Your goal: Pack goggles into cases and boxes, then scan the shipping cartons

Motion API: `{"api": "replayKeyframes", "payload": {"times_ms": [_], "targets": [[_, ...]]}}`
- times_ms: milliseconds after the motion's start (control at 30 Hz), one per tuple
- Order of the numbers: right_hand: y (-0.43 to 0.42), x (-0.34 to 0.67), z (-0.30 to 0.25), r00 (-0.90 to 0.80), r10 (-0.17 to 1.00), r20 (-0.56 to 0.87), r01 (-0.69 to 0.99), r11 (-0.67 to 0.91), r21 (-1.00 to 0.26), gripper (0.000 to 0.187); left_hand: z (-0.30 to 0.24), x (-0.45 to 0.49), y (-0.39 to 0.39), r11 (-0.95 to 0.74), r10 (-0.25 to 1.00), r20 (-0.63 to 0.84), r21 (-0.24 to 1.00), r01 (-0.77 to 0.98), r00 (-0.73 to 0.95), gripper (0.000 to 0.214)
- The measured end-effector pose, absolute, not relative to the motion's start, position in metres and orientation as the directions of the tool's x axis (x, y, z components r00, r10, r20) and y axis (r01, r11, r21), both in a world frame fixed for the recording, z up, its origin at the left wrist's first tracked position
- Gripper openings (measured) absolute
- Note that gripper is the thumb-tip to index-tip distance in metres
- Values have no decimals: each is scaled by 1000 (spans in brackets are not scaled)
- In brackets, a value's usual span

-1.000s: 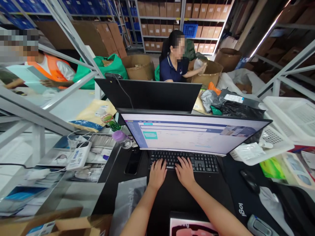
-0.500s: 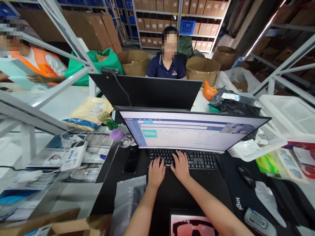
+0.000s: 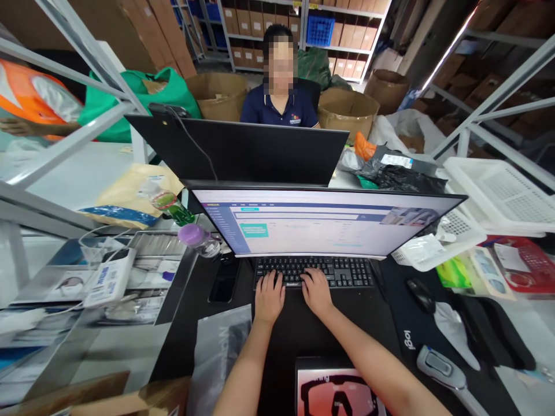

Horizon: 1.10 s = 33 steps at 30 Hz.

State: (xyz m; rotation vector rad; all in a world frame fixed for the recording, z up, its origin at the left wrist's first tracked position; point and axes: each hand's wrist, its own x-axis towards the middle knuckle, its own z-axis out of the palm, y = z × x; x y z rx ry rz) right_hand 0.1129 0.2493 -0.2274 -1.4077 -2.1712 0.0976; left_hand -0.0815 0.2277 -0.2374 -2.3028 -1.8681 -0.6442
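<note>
Both hands rest at the front edge of a black keyboard (image 3: 351, 273). My left hand (image 3: 269, 297) has its fingers stretched over the left keys. My right hand (image 3: 317, 292) lies nearer the keyboard's middle, fingers spread and slightly bent on the keys. Neither holds anything. Right behind the keyboard stands a lit monitor (image 3: 303, 225) showing a web page with a teal block. Between my forearms lies a box with a goggles picture (image 3: 338, 393). A grey plastic bag (image 3: 217, 346) is partly under my left forearm.
Left of the keyboard are a phone (image 3: 224, 282) and a purple-lidded bottle (image 3: 199, 240). On the right lie a mouse (image 3: 420, 294), a grey handheld scanner (image 3: 440, 367) and white baskets (image 3: 498, 193). A person (image 3: 280, 107) sits behind a second monitor (image 3: 251, 151); another in orange is at left.
The whole view has shifted, so most things sit further left and slightly higher. My right hand has drawn back a little toward the keyboard's front edge.
</note>
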Motion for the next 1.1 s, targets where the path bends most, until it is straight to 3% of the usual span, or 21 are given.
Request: {"api": "replayKeyframes", "payload": {"times_ms": [267, 500, 733, 1100], "targets": [[245, 96, -226, -392, 831, 395, 825, 507, -247, 28, -240, -82, 228, -231, 904, 402, 169, 958, 147, 39], [262, 92, -216, -316, 869, 382, 819, 453, -352, 36, -240, -82, 228, -237, 904, 399, 166, 957, 155, 39], [260, 92, -216, -319, 858, 404, 838, 454, -304, 26, -241, -82, 228, -237, 904, 401, 179, 955, 150, 39], [253, 96, -224, -267, 857, 440, 829, 437, -349, 33, -243, -82, 229, -249, 884, 441, 167, 954, 154, 38]]}}
